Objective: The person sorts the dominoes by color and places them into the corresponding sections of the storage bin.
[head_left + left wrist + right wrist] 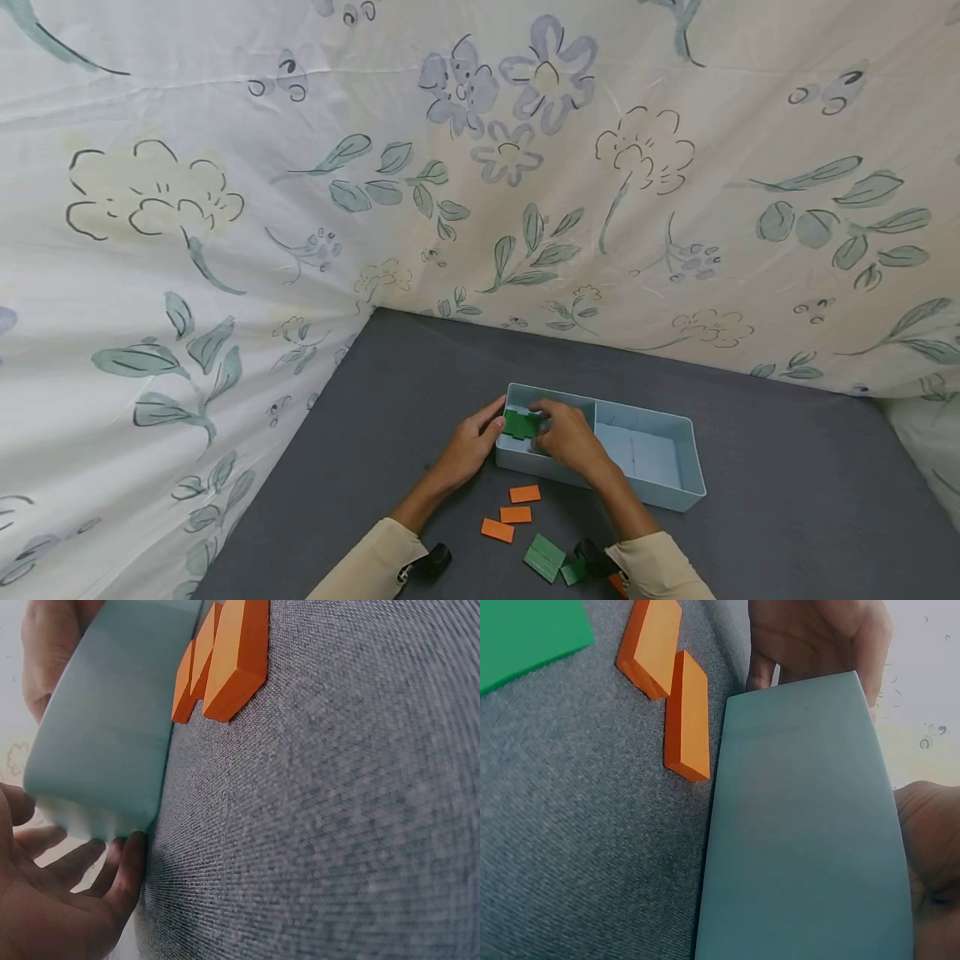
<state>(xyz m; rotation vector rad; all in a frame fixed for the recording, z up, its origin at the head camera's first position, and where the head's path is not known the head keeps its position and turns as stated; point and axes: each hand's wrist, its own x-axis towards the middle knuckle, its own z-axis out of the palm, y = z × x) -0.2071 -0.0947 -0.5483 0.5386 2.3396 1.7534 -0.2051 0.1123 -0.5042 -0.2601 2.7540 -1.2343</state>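
A pale blue two-compartment box (651, 492) sits on the dark cloth. My left hand (467, 450) holds its left end, the fingers spread along the end wall and the thumb at the rim; the left wrist view shows this hand (71, 892) close up. Flat green blocks (521, 424), side by side with uneven edges, are at the left compartment. My right hand (568, 437) reaches over the front wall and pinches their right edge; its fingertips are partly hidden. In the right wrist view the box's outer wall (802, 825) hides what that hand holds.
Three orange blocks (515, 515) lie in front of the box. Nearer me are more green blocks (544, 557) and an orange one (618, 585), partly covered by the right wrist. A floral cloth (525, 208) hangs behind the dark surface (787, 483).
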